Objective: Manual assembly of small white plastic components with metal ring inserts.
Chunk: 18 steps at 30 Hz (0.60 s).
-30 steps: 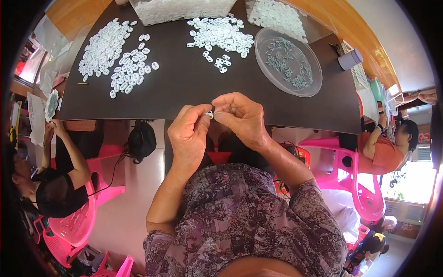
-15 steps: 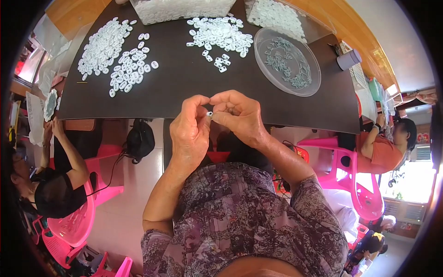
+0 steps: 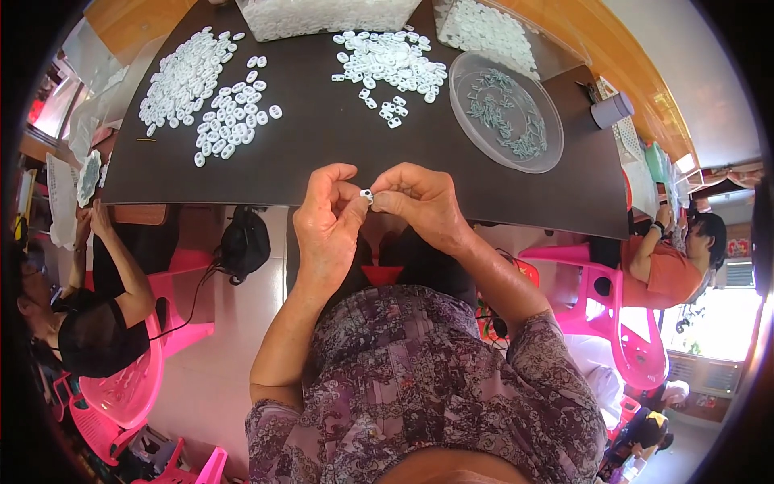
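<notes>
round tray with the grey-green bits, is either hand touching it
No, the left hand and right hand meet at a small white piece near the table edge, while the round tray lies apart, farther right.

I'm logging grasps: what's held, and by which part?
A small white, dark-spotted piece, seemingly by its edges, between left hand and right hand fingertips; exact contact is hidden.

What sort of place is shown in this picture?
Probably a small workshop: heaps of small white parts lie on the dark table, near a shallow round tray of grey-green pieces, with pink chairs around.
</notes>
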Tool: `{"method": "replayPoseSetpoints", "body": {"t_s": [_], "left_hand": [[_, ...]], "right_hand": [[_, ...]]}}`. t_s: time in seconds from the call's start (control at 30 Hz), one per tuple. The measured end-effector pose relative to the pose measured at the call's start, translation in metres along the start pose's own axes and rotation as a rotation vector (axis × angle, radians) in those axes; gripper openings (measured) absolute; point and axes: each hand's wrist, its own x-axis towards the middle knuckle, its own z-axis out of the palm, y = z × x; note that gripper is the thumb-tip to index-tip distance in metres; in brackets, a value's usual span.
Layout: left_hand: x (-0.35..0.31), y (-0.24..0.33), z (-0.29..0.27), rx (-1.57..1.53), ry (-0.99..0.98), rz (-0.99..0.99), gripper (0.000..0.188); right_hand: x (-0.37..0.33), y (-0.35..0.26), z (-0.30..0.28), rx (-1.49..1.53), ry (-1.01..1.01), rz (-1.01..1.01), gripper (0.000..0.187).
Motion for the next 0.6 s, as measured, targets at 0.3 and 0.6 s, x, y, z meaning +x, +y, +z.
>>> {"method": "replayPoseSetpoints", "body": {"t_s": [0.3, 0.6], "left_hand": [[-0.005, 0.002, 0.008, 0.232, 0.053, 0.136, 0.03], [-0.001, 0.0, 0.005, 0.061, 0.054, 0.07, 0.029]], "right_hand": [[-0.002, 0.002, 0.005, 0.001, 0.024, 0.002, 0.006], [0.001, -0.016, 0.009, -0.133, 0.043, -0.023, 0.009]]}}
